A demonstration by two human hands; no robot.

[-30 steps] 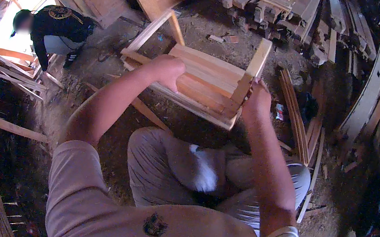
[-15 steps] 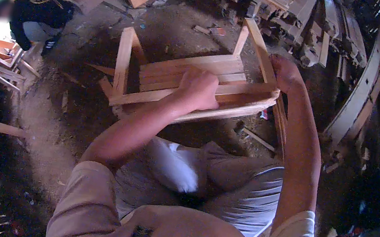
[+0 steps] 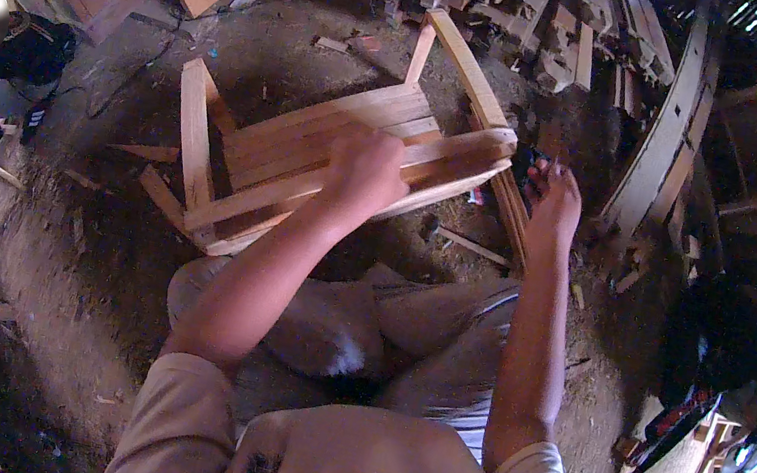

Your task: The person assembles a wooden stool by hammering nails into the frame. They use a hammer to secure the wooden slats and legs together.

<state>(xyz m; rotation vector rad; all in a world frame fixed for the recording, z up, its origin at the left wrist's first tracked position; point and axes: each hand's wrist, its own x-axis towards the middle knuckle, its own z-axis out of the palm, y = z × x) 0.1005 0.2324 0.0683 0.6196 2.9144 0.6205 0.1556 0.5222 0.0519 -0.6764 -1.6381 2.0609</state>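
Note:
A pale wooden furniture frame with legs and a slatted panel [image 3: 315,139], like a small chair or bench, stands tilted on the dirt floor before my crossed legs. My left hand [image 3: 364,173] is closed around its near rail, knuckles up; the fingertips are hidden behind the wood. Off the frame's right corner is my right hand [image 3: 557,199], apart from the wood. Its fingers are curled, with something dark beside them that I cannot make out.
Stacked boards and offcuts [image 3: 500,5] lie at the far side. A long curved plank [image 3: 668,115] leans at the right. Wood scraps [image 3: 473,245] lie near the frame. At the far left another person [image 3: 22,72] bends over beside some wooden pieces.
My right hand has left the frame's right corner and come down beside it, nearer me. The view has shifted right, and the frame now appears more tilted. My left hand keeps its hold.

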